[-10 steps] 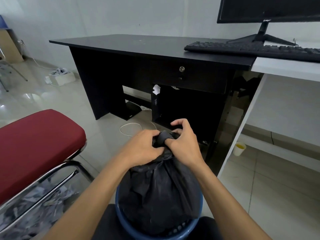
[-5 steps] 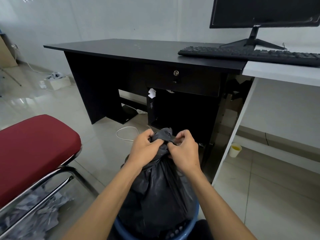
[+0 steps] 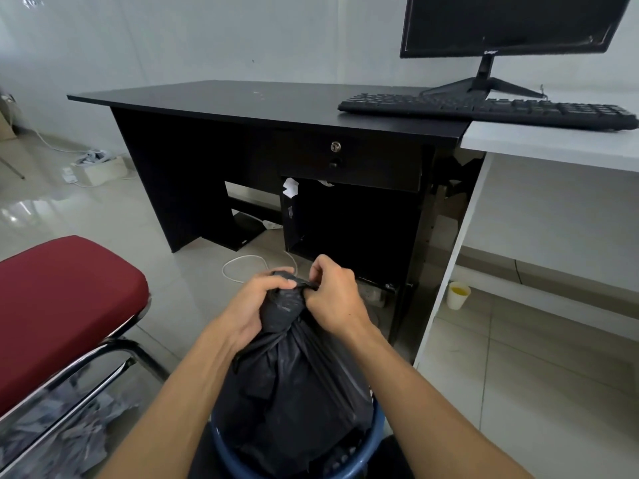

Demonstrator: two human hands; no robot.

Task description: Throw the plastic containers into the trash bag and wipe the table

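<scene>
Fingers [image 3: 278,283] of the left hand [image 3: 254,302] are curling tightly round the gathered neck of the black trash bag [image 3: 297,392]. The right hand [image 3: 337,299] is pinching a twisted strip of the same neck from the other side, close to the left one. The bag is sitting in a blue bin [image 3: 377,431] on the floor, between the two forearms, low in the middle of the head view.

Beyond it, the black desk [image 3: 262,105] is standing against the pale wall, and its top is showing a few small light specks near the middle. A black keyboard [image 3: 484,110] is lying across the desk's right end and onto the adjoining white table [image 3: 553,146], with a monitor [image 3: 501,25] behind it.

A red chair seat [image 3: 62,305] is standing near the bin on the left. A white cable [image 3: 242,267] is lying on the tiled floor [image 3: 518,375] just in front of the desk. A white cup [image 3: 459,294] with something yellow inside is standing beside the white table's side panel. Open floor is lying to the right of the bin.
</scene>
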